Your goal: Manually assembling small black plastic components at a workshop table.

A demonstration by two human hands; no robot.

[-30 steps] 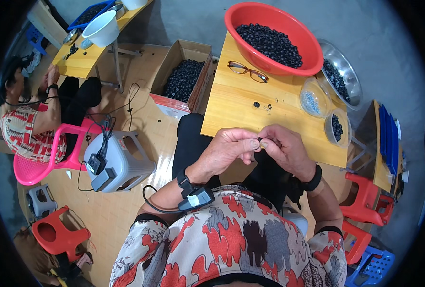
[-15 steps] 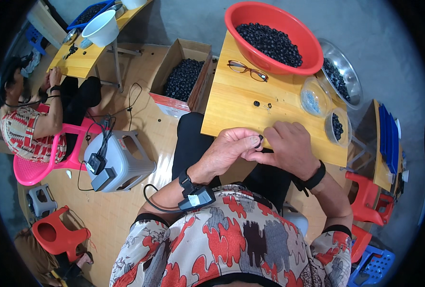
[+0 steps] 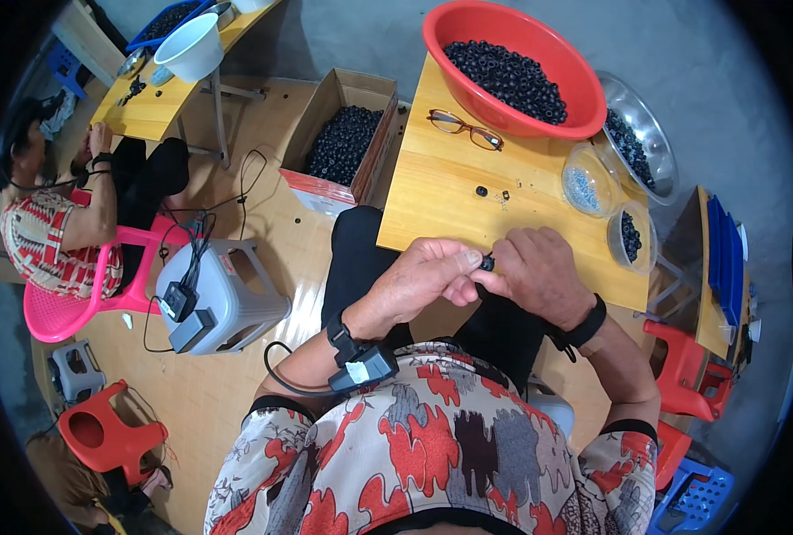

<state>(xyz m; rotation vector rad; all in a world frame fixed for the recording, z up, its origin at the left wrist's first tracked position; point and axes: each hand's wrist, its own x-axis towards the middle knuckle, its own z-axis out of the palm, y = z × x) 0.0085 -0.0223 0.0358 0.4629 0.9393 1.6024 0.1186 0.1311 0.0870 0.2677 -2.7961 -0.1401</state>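
Just off the near edge of the wooden table (image 3: 454, 209), a small black round part (image 3: 486, 264) is pinched between my two hands. My left hand (image 3: 427, 278) grips it with thumb and forefinger. The fingers of my right hand (image 3: 539, 275) are closed around its other side, partly hiding it. Past my hands, another black part (image 3: 481, 191) and some tiny bits (image 3: 505, 195) lie on the tabletop. To the right are a clear bowl of small pale-blue pieces (image 3: 585, 189) and a clear cup of black parts (image 3: 630, 239).
A large red basin (image 3: 583, 120) of black parts stands at the back, beside a steel bowl (image 3: 668, 169). Glasses (image 3: 464, 130) lie before it. A carton (image 3: 320, 187) of black parts and a grey stool (image 3: 227, 312) with cables are leftward. Another person (image 3: 57, 223) sits at another table.
My right hand's fingers have shifted and the black part has turned, so more of it shows between my fingertips. My left hand keeps its pinch.
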